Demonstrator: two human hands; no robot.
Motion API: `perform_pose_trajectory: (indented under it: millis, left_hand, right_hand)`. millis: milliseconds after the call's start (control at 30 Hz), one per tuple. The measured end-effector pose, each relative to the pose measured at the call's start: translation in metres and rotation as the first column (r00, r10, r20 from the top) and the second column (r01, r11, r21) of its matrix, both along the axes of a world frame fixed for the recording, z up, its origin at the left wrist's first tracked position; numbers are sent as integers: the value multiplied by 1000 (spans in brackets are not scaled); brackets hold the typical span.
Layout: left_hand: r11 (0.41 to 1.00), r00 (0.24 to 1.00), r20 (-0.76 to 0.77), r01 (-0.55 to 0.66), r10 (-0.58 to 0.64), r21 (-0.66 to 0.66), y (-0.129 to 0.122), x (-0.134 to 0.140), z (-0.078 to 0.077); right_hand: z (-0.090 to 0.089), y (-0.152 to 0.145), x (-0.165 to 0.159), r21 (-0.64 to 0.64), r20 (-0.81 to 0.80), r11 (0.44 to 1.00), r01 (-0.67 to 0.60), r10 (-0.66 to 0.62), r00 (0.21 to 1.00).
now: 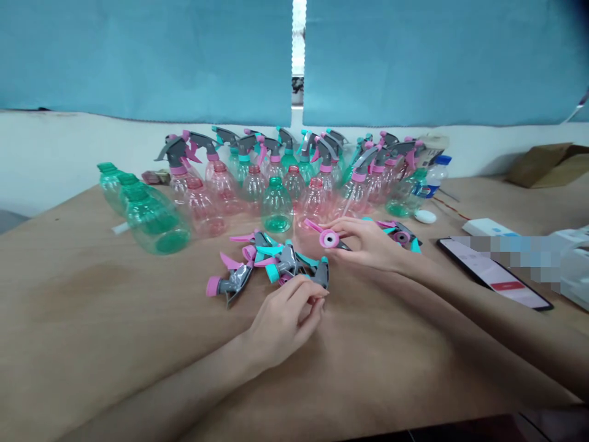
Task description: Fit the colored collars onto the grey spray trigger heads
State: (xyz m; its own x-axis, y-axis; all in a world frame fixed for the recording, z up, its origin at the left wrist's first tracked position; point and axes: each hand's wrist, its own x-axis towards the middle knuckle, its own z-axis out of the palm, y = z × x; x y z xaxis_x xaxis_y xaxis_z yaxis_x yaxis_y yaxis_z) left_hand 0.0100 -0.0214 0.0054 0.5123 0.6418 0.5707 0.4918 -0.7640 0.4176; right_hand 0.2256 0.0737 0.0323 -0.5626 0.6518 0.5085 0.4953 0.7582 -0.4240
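My right hand (368, 244) grips a grey trigger spray head (329, 239) with a pink collar, its open underside facing me. Lower and to the left, my left hand (288, 316) is closed in a pinch; whatever may be between the fingertips is hidden or too small to name. Just beyond it lies a loose pile of spray heads (288, 261) in grey with pink or turquoise parts. One pink-collared spray head (234, 281) rests at the pile's left side. Behind my right hand, more spray heads (401, 236) lie on the table.
Clear pink bottles (205, 212) and green bottles (276, 212) without tops stand beyond the pile. Several bottles with spray heads fitted (359, 178) stand behind. Green bottles (156, 221) cluster at left. At right are a phone (492, 270), a blue-capped bottle (435, 178) and a cardboard box (547, 164).
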Motion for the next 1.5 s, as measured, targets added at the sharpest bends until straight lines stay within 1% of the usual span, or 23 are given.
perform_pose_trajectory:
  millis: [100, 233, 300, 400, 633, 767, 900, 1000, 1033, 1133, 1200, 1267, 1367, 1400, 1467, 1500]
  left_hand:
    - [999, 1000, 15, -25, 25, -31, 1, -2, 0]
    - [1000, 1000, 23, -12, 12, -23, -1, -1, 0]
    - [1000, 999, 33, -6, 7, -22, -3, 0, -1]
    - [999, 999, 49, -12, 13, -37, -4, 2, -1]
    - [999, 997, 67, -20, 23, -46, -2, 4, -1]
    - [998, 997, 64, -35, 38, -61, -1, 4, 1]
    - [996, 997, 63, -47, 52, -75, 0, 4, 2]
    - [996, 995, 71, -64, 69, -68, 2, 3, 2]
    - [996, 995, 73, -70, 74, -63, 3, 3, 2]
    - [995, 993, 81, -80, 85, -57, 4, 3, 4]
    - [995, 992, 80, -90, 94, -52, 5, 3, 5]
    - [994, 991, 80, -100, 103, -35, 6, 3, 7]
    - [996, 992, 80, -94, 94, 6, 6, 5, 6]
    - [996, 993, 76, -87, 86, 17, 5, 6, 6]
    - [998, 997, 51, -65, 63, 24, 5, 8, 4]
    - [998, 998, 36, -53, 52, 27, 5, 10, 4]
  right_hand:
    - [-2, 16, -24, 13, 37, 1000, -23, 23, 999]
    - [-8, 30, -48, 8, 182, 1000, -11, 9, 983]
    - [-11, 32, -53, -2, 235, 1000, 13, -12, 972]
    - [-12, 28, -50, -20, 255, 999, 43, -37, 966]
    - [-3, 11, -26, -57, 269, 994, 93, -74, 960]
    - [5, 8, -8, -35, 274, 992, 117, -103, 956]
    - [13, 11, 23, 24, 305, 987, 156, -156, 939]
    - [19, 15, 53, 6, 347, 984, 176, -167, 923]
    - [21, 16, 63, -15, 369, 980, 200, -181, 912]
    - [27, 17, 90, -59, 463, 945, 322, -260, 847]
    - [29, 17, 103, -79, 499, 924, 375, -289, 817]
    - [26, 15, 112, -89, 509, 908, 409, -312, 802]
    - [15, 7, 114, -68, 501, 880, 469, -377, 779]
    - [10, 4, 112, -43, 491, 863, 503, -421, 763]
    - [1, -2, 106, 44, 480, 804, 592, -537, 694]
    - [-3, -4, 103, 60, 490, 786, 616, -560, 668]
